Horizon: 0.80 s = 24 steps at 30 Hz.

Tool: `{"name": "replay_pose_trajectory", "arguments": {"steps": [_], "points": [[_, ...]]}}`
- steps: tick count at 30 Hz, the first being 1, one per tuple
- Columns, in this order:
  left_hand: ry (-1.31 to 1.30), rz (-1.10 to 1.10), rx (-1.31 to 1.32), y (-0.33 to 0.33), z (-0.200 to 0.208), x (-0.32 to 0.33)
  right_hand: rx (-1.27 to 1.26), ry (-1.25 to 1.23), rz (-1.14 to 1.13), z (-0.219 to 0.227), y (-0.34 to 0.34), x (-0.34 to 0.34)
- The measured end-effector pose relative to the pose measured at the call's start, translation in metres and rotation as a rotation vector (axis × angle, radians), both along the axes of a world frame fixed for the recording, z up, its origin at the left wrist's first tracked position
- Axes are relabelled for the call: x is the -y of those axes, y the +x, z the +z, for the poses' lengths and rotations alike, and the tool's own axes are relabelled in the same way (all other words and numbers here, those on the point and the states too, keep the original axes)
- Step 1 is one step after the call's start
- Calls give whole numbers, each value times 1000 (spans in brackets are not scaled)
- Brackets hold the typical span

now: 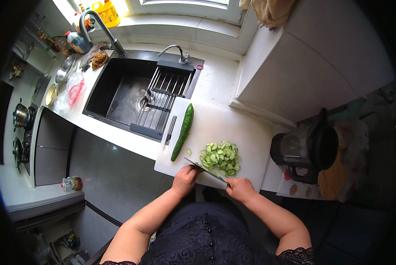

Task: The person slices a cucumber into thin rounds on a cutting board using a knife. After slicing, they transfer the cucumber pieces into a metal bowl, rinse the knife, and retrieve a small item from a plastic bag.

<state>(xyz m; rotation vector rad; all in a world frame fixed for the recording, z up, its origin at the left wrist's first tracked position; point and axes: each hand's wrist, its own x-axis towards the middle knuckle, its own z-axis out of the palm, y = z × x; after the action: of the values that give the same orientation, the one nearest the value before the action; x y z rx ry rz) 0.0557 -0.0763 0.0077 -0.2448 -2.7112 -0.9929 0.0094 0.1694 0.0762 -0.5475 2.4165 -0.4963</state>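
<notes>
on the white cutting board (233,128), a knife (205,170) is gripped by the right hand (240,189) and steadied by the left hand (185,179) at 6 o'clock of the cucumber slices (221,158), so gathering seems in hand, and a flat, gentle push is called for next.

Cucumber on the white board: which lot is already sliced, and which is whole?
The heap of cucumber slices by the knife and both hands is cut. The long whole cucumber lies uncut toward the sink.
</notes>
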Motion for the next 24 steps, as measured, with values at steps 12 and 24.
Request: {"name": "replay_pose_trajectory", "arguments": {"steps": [12, 24], "points": [[-45, -26, -11, 2, 4, 2, -16, -72, -17, 11, -6, -7], [-120, 14, -51, 2, -2, -3, 39, 36, -4, 5, 2, 0]]}}
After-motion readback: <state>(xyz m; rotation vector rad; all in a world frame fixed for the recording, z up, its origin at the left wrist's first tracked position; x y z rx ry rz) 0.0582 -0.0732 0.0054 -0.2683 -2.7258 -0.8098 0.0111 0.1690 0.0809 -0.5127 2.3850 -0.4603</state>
